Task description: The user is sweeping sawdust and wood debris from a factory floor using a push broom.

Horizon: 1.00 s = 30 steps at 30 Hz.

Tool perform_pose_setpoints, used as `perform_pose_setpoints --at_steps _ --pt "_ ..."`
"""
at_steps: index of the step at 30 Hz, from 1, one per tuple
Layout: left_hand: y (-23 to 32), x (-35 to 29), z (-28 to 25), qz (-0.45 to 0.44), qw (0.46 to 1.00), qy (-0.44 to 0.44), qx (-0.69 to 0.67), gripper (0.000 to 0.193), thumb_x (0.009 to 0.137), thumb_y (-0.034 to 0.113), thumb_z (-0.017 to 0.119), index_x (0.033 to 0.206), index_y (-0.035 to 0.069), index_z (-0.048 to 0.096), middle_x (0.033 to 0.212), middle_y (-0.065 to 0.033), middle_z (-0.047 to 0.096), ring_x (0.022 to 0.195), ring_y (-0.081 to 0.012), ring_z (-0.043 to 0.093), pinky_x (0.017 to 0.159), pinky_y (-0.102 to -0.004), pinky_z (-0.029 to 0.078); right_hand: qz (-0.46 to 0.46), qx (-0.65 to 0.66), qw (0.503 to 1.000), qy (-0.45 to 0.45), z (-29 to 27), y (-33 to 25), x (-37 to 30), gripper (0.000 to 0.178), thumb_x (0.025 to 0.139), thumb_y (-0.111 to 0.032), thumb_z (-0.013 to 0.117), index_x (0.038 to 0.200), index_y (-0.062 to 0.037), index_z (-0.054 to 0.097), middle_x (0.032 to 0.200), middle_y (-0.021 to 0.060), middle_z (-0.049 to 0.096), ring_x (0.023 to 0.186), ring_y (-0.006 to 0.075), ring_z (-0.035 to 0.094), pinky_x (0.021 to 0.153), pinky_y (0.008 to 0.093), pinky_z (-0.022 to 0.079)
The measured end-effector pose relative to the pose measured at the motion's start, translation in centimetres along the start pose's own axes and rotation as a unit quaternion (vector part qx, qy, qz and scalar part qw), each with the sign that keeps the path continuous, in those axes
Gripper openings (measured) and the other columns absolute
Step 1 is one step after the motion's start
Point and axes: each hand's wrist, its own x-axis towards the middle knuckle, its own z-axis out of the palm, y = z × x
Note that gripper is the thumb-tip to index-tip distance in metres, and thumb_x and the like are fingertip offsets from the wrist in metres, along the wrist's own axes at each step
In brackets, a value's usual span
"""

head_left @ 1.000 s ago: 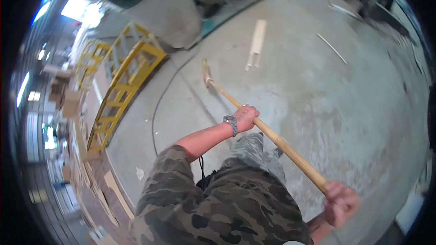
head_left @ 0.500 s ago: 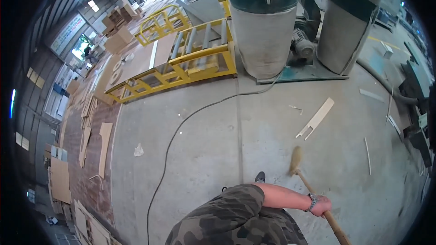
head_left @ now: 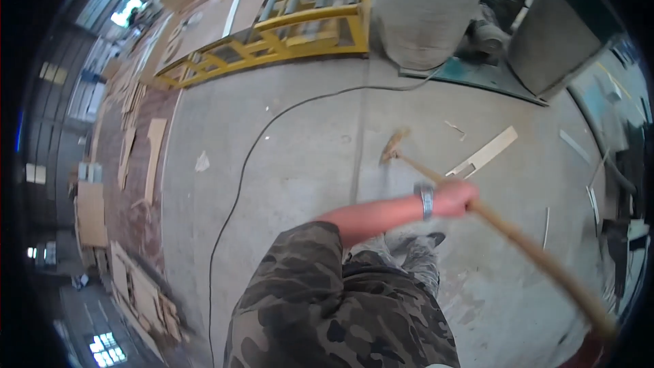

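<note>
My left hand, with a metal-banded watch on its wrist, is wrapped round the wooden handle of a broom. That arm reaches across to the right from a camouflage sleeve. The handle slants from the lower right toward the middle, where the slightly blurred broom head meets the concrete floor. At the handle's upper end, a dark reddish shape by the lower right rim looks like my right hand, closed at the handle; its fingers are dim. A notched wooden board lies just beyond the handle.
A black cable curves over the floor to the dust collector's base. A yellow roller-conveyor frame stands at far left. Wood strips lie on reddish flooring at left. A thin stick and dark machinery are at right.
The broom head has swept left and away from me, past the notched board. My left hand has moved forward along with it. The view has tilted down, bringing my feet into sight.
</note>
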Motion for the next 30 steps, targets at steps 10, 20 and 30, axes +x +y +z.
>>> perform_pose_setpoints --at_steps 10,20,30 --pt "-13.8 -0.6 -20.9 -0.286 0.866 0.397 -0.099 0.024 0.095 0.025 0.056 0.105 0.003 0.058 0.101 -0.0033 0.063 0.100 -0.0152 0.060 0.092 -0.0328 0.045 0.332 -0.255 0.875 -0.241 11.5 49.5 1.1 0.038 0.088 -0.020 0.061 0.116 0.0052 0.057 0.096 0.0173 0.066 0.087 0.0194 0.065 0.077 0.0299 0.051" --pt "-17.4 -13.1 -19.3 -0.393 0.721 0.570 -0.040 0.042 0.100 0.025 0.039 0.112 -0.011 0.056 0.119 -0.0240 0.060 0.116 -0.0325 0.056 0.110 -0.0417 0.034 0.451 -0.323 0.769 -0.316 33.7 89.0 -11.0 0.034 0.077 -0.030 0.062 0.087 0.0019 0.069 0.067 0.0141 0.067 0.063 0.0232 0.068 0.066 0.0356 0.053" --pt "-19.5 -7.3 -17.1 -0.367 0.605 0.703 -0.068 0.020 0.081 0.027 0.060 0.065 0.015 0.057 0.069 -0.0041 0.062 0.075 -0.0244 0.064 0.079 -0.0425 0.053 0.608 -0.321 0.708 -0.158 48.0 108.9 -18.5 0.061 0.077 -0.053 0.069 0.089 0.0061 0.067 0.092 0.0248 0.068 0.090 0.0360 0.066 0.079 0.0417 0.051"
